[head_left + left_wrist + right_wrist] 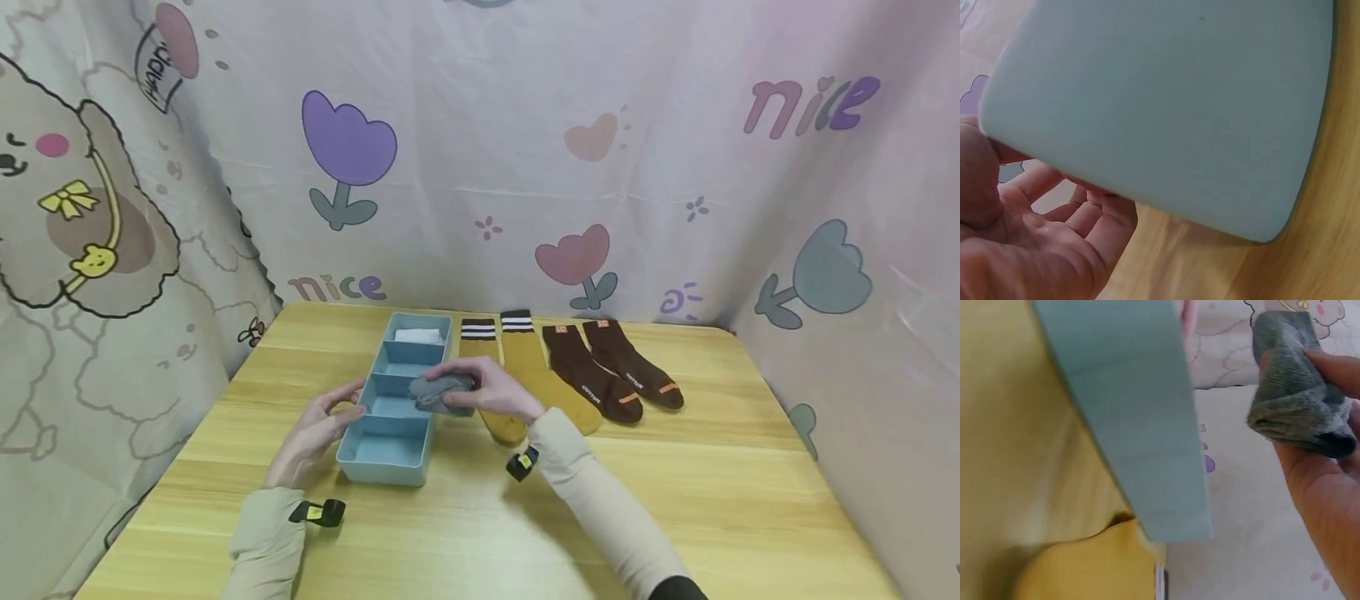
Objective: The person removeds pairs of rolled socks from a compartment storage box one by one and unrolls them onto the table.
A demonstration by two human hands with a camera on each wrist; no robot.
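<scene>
My right hand (491,387) grips a folded grey sock (442,392) between thumb and fingers. It is above the right rim of a light blue storage box (384,475), level with the second compartment from the near end. In the right wrist view the rolled grey sock (1297,387) shows in full, raised beside the box. At the box's left side, my left hand (318,429) holds the wall, thumb by the rim and fingers along the outside. A white folded item (418,336) lies in the farthest compartment.
To the right of the box lie two mustard socks (536,367) with striped cuffs, side by side. Farther right are two dark brown socks (596,375). Everything rests on a wooden table (675,500), with a printed curtain (465,167) behind and at both sides.
</scene>
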